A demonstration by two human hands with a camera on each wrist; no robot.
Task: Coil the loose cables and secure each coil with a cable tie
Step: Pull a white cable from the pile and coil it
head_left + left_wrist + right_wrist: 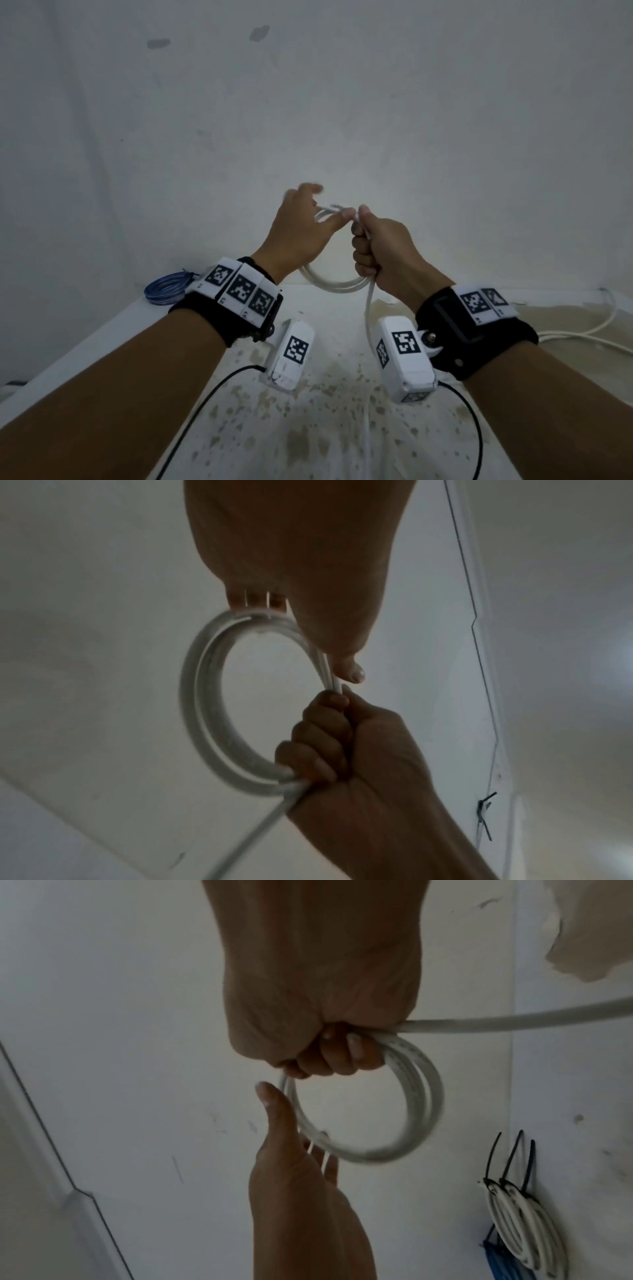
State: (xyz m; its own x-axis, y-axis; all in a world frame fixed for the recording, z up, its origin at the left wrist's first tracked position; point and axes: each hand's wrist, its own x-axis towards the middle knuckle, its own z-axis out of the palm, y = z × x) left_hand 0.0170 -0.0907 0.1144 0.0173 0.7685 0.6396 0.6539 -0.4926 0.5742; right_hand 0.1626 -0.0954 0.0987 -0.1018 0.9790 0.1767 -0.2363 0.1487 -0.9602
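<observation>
A person is holding a white cable (pixel 337 285) up in front of a pale wall (pixel 308 102), winding it into a round coil of several turns. The right hand (pixel 380 255) is gripping the coil in a closed fist, fingers wrapped tight around the gathered loops, with one loose length trailing down from the fist toward the table (pixel 318 404). The left hand (pixel 301 229) is reaching in beside it with fingers fairly straight and spread; its thumb is lying along the coil's top and the fingers are passing behind the loops — whether they are truly gripping is hard to say, as that part is blurred. To do this step well, it looks wise to keep the fist firm so the turns stay stacked, feed the trailing length in evenly, match each new loop to the others, and avoid twisting the strand. No tie is on this coil yet. The table is white and heavily speckled with brownish stains. A finished blue coil (pixel 168 289) is resting at its far left corner, and more loose white cable (pixel 589 334) is lying at the right edge. From the right wrist, white coils (pixel 524 1229) bound with black cable ties (pixel 510 1158) are showing beside blue ones.
</observation>
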